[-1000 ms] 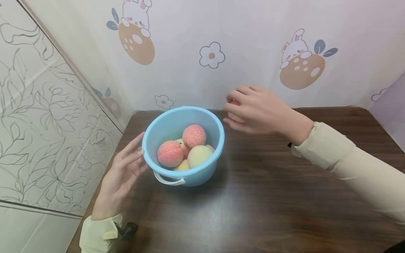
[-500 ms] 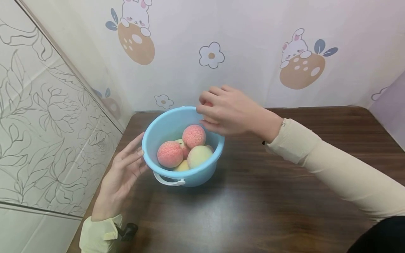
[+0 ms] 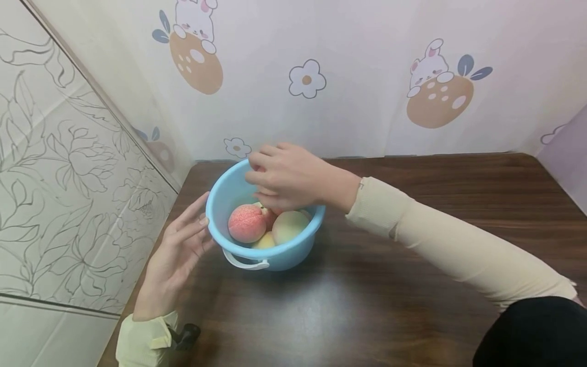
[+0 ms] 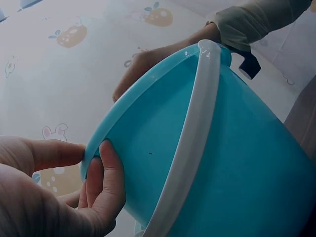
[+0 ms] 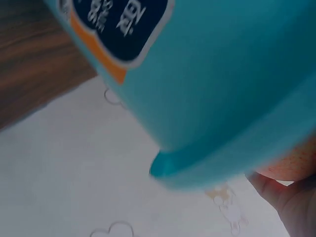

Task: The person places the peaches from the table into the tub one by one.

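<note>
A light blue bucket (image 3: 293,259) stands on the table with several peaches inside. Among them show a red peach (image 3: 246,224), a pale green peach (image 3: 289,228) and part of a yellow one (image 3: 264,241). My left hand (image 3: 176,250) pinches the bucket's left rim between thumb and fingers, plain in the left wrist view. Over the bucket's mouth, my right hand (image 3: 293,176) is palm down and hides the peaches beneath it. In the right wrist view, a reddish peach (image 5: 296,163) sits in that hand by the thumb, just past the rim.
The bucket's white handle (image 3: 245,264) hangs down at the front. A dark wooden table (image 3: 412,275) reaches the printed wall covering (image 3: 348,92) at the back. White tiles with line flowers (image 3: 69,178) rise along the left edge.
My right hand has moved left, from beside the bucket across its rim to over its mouth, carrying the peach. My left hand and the bucket have stayed in place.
</note>
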{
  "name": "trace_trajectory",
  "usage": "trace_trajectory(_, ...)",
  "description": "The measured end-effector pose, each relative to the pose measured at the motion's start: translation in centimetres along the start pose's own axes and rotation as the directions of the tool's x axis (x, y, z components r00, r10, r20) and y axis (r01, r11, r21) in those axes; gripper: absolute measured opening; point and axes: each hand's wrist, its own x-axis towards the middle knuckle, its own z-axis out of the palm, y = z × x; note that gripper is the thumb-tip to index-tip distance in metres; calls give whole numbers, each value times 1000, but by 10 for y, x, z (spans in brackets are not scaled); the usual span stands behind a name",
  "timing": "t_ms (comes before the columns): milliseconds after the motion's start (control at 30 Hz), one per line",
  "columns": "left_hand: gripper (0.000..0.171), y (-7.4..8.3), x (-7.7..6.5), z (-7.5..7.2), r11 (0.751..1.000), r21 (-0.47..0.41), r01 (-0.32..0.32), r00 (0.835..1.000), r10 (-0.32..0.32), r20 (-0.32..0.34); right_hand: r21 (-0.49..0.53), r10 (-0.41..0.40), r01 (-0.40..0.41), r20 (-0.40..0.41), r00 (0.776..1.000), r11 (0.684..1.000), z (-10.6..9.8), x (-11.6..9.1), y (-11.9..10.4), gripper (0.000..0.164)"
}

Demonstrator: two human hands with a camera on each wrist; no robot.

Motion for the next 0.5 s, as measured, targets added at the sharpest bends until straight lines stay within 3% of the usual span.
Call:
trace_trajectory(300, 60, 0, 0, 1, 1000, 10, 6, 1000, -6, -2, 110, -43, 22, 191, 981, 994, 21, 16, -6, 22)
trace_trajectory(500, 60, 1, 0, 1, 1000, 21, 13, 1000, -13, -6, 150, -57, 19, 246, 968, 988, 26, 17, -9, 26)
